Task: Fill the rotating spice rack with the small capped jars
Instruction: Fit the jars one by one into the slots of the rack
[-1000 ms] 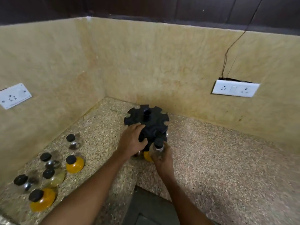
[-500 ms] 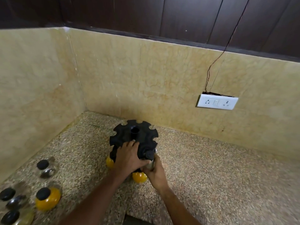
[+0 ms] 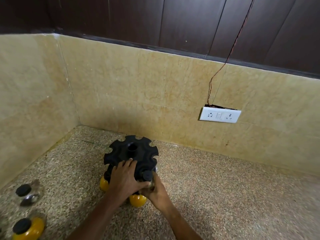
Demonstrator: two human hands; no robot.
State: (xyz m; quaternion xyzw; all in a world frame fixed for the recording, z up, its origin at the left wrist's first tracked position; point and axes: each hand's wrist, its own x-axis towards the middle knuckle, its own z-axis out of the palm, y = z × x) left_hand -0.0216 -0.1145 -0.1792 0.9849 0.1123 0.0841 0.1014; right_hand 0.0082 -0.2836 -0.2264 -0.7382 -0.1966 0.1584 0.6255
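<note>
The spice rack (image 3: 131, 153), black and notched, stands near the far corner of the speckled stone counter (image 3: 225, 187); its lower tier is largely hidden by hands. Yellow tiled walls meet behind it. The left hand (image 3: 123, 181) lies spread on the rack's top. The right hand (image 3: 155, 191) grips a black-capped jar (image 3: 147, 177) at the near notch.

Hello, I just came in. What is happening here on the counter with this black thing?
A person is loading small capped jars into a black rotating spice rack on the speckled counter. The left hand rests on the rack's top, while the right hand holds a clear jar at a slot on the near side. Two yellow jars already sit low in the rack. Two more jars wait on the counter at the left.
</note>
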